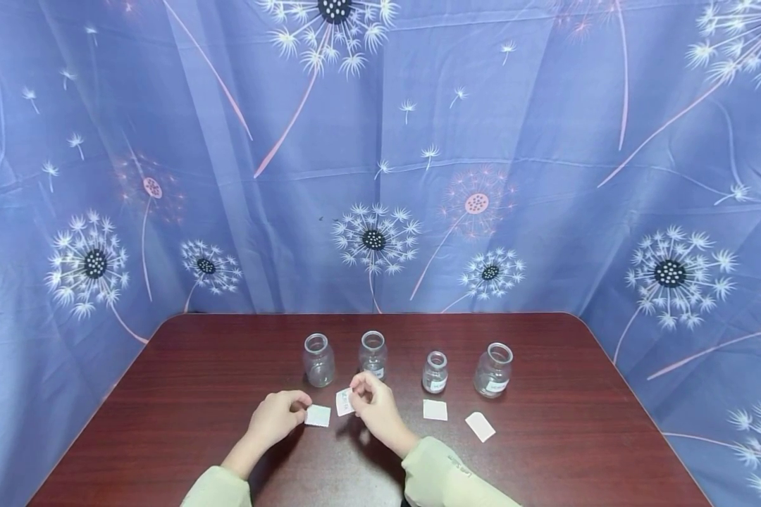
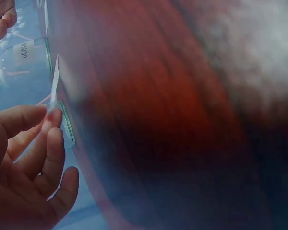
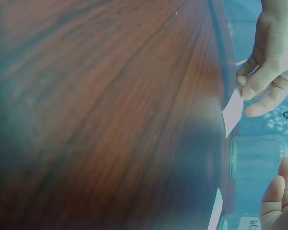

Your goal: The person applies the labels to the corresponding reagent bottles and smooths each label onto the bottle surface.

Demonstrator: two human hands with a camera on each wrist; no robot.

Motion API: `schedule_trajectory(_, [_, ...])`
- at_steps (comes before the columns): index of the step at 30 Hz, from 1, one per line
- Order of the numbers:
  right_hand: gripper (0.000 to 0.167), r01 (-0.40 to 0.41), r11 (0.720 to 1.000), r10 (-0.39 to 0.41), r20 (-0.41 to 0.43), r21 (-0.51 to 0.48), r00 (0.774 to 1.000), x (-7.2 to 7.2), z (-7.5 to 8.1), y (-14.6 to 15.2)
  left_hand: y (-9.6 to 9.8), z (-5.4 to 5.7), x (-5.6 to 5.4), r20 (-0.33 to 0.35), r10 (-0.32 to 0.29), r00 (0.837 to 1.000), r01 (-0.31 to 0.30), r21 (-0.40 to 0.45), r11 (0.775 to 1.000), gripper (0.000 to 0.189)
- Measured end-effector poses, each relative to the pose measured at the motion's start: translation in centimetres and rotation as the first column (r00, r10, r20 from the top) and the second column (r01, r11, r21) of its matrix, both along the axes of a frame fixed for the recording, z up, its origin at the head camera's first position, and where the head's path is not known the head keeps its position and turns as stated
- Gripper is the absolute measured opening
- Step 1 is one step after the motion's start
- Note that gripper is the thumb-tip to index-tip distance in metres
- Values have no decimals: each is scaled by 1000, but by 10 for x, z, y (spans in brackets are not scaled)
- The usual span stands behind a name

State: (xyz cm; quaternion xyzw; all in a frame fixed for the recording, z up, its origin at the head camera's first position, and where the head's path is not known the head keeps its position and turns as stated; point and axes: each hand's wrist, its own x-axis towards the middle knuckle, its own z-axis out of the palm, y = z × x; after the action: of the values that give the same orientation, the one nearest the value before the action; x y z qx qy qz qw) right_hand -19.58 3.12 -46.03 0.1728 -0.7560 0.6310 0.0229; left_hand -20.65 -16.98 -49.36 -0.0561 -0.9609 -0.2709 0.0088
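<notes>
My left hand (image 1: 274,421) pinches a small white paper slip (image 1: 318,416) by its left edge, low over the table; the left wrist view shows this slip (image 2: 55,84) edge-on between thumb and fingers. My right hand (image 1: 378,412) holds a white label with dark writing (image 1: 343,403) between thumb and fingertips, just right of the slip. Behind the left hand stands a clear glass jar (image 1: 319,365) with no label visible. A second jar (image 1: 373,345), partly hidden by the right hand, bears a white label. In the right wrist view, the right hand's fingers (image 3: 273,191) show at the edge.
Farther right stand a smaller labelled jar (image 1: 435,373) and a larger labelled jar (image 1: 493,371), both uncapped. In front of them lie two white paper slips (image 1: 435,410) (image 1: 480,427). A blue dandelion-print curtain (image 1: 380,176) hangs behind the dark red wooden table (image 1: 577,436).
</notes>
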Motion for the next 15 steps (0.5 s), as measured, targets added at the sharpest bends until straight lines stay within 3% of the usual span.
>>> schedule_trajectory(5, [12,-11,1000,11,-1,8,1000,-1,-3,0,-1,2,1,-7,23,1000,-24,-83,996,14])
schedule_trajectory(9, [13,-28,1000,28,-3,14,1000,-1,-4,0,3,8,2,-144,33,989,-39,-35,999,10])
schedule_trajectory(12, [13,-44,999,45,-5,30,999,0,-5,0,10,15,3,-241,3,971,13,62,998,10])
schedule_trajectory(15, [14,-69,996,70,-10,57,997,1,-4,-1,18,20,4,-271,-64,961,102,131,986,12])
